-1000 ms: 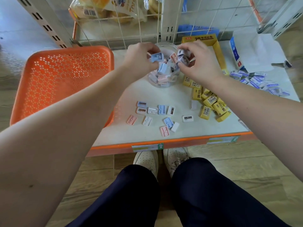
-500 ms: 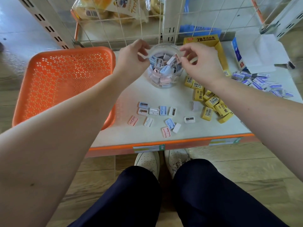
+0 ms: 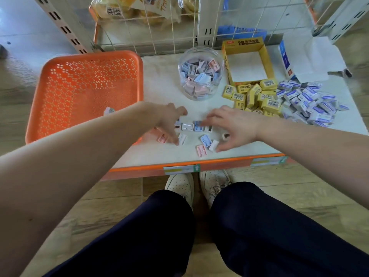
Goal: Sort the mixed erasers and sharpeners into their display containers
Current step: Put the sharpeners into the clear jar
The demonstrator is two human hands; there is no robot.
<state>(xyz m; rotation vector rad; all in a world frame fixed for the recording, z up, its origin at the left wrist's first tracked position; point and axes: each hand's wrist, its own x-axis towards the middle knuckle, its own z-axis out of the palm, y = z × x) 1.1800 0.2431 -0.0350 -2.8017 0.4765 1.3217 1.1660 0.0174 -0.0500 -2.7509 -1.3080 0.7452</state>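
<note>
White shelf with orange front edge: orange basket at left; left hand spread, fingers down among loose sharpeners, gripping nothing; clear jar of sharpeners behind; right hand likewise spread over them, empty; yellow box beside jar, yellow erasers and blue-white erasers piled at right

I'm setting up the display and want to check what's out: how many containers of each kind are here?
Clear plastic jar: 1
Yellow cardboard box: 1
White and blue cardboard box: 1
Orange plastic basket: 1
Total: 4
</note>
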